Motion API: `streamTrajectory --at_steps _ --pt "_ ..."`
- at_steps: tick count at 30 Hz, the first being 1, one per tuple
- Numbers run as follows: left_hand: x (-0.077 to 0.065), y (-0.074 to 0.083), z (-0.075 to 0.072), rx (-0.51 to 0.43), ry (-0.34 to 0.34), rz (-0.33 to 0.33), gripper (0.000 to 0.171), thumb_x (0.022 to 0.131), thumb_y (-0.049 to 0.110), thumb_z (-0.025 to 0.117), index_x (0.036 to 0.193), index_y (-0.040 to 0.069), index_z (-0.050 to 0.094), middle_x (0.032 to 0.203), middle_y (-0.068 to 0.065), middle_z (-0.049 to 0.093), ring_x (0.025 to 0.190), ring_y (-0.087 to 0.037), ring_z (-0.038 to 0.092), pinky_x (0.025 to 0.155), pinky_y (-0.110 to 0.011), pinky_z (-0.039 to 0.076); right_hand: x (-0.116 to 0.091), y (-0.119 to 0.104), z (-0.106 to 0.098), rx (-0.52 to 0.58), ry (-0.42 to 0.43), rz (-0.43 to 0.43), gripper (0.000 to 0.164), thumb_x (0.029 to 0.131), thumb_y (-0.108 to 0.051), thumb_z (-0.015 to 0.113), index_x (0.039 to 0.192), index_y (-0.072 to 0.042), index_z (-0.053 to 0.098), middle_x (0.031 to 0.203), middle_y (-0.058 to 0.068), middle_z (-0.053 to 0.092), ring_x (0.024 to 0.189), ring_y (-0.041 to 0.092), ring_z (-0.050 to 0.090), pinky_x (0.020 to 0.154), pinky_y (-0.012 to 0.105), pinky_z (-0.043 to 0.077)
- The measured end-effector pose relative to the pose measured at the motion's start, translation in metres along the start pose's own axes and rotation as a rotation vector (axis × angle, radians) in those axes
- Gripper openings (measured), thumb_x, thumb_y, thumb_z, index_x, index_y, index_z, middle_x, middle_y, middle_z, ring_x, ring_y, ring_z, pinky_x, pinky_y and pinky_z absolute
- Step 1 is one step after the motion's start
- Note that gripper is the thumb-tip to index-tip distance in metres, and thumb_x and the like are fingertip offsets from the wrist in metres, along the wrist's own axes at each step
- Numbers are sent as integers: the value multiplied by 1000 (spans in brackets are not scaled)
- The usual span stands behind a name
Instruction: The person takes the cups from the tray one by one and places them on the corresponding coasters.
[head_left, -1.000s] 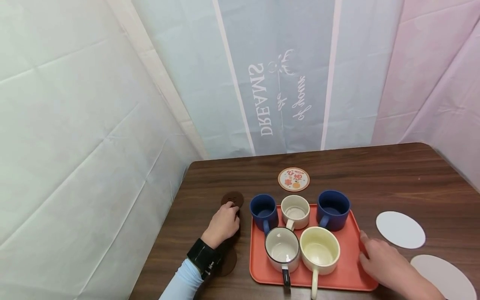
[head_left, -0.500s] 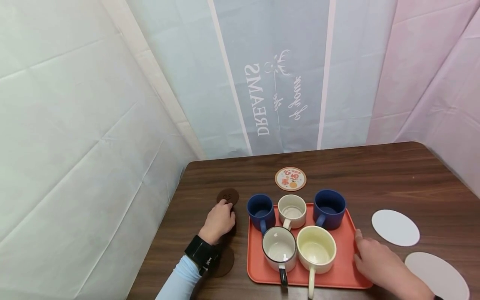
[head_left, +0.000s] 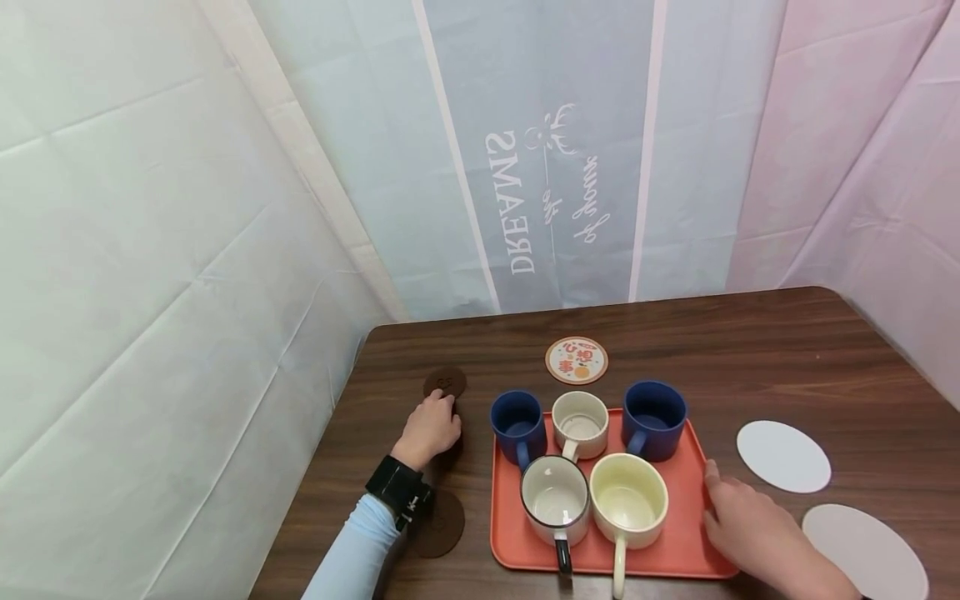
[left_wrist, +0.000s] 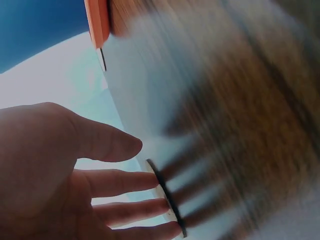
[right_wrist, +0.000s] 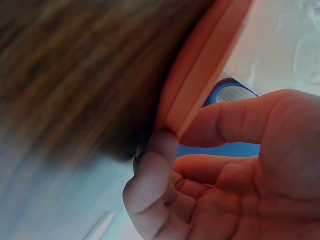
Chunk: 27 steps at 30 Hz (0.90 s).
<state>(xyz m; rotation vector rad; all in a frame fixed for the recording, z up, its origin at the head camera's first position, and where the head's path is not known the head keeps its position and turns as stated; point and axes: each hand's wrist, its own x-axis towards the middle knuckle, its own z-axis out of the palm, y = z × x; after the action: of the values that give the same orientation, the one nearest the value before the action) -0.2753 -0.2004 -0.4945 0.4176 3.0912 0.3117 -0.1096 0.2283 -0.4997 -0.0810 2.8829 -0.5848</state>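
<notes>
My left hand (head_left: 429, 429) has its fingertips on a dark brown round coaster (head_left: 445, 382) at the table's left. In the left wrist view, the fingers (left_wrist: 125, 182) lie extended with their tips at the coaster's edge (left_wrist: 172, 207), and the thumb stays apart from it. At the right side of a red tray (head_left: 693, 517), my right hand (head_left: 753, 521) pinches the rim. The right wrist view has the thumb on one side of the tray rim (right_wrist: 200, 75) and curled fingers (right_wrist: 150, 185) under it. Two blue mugs (head_left: 519, 425) (head_left: 654, 417) stand on the tray's far side.
The tray also bears a small cream mug (head_left: 581, 421), a white black-rimmed mug (head_left: 555, 496) and a pale yellow mug (head_left: 628, 496), handles outward. Another brown coaster (head_left: 440, 525) lies near my left wrist. A printed coaster (head_left: 576, 360) is behind the tray; white discs (head_left: 783, 456) lie right.
My left hand has slid the brown coaster slightly away and to the left, farther from the near brown coaster. The right hand keeps hold of the tray. The head view has shifted slightly.
</notes>
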Motion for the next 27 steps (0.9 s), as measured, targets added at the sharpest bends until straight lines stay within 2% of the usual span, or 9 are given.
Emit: streamTrajectory --at_steps 9,20,27 --pt "13 -10 -4 -9 -36 -14 44 102 13 62 141 -8 58 142 -27 53 124 -45 60 100 -55 50 2 -1 -1 -19 -45 31 70 96 -17 71 138 30 40 107 29 67 76 29 59 63 46 50" --pt "22 -16 -9 3 -64 -15 42 103 14 63 140 -7 58 144 -28 52 124 -46 59 103 -57 48 0 -1 3 -42 -35 19 71 95 -16 72 139 29 39 105 28 67 73 28 58 62 47 51" --pt "26 -20 -8 7 -83 -12 46 104 15 61 144 -8 54 148 -28 49 131 -46 55 107 -57 45 0 -1 3 -47 -22 13 71 95 -16 72 139 29 38 106 29 67 75 29 61 63 50 53"
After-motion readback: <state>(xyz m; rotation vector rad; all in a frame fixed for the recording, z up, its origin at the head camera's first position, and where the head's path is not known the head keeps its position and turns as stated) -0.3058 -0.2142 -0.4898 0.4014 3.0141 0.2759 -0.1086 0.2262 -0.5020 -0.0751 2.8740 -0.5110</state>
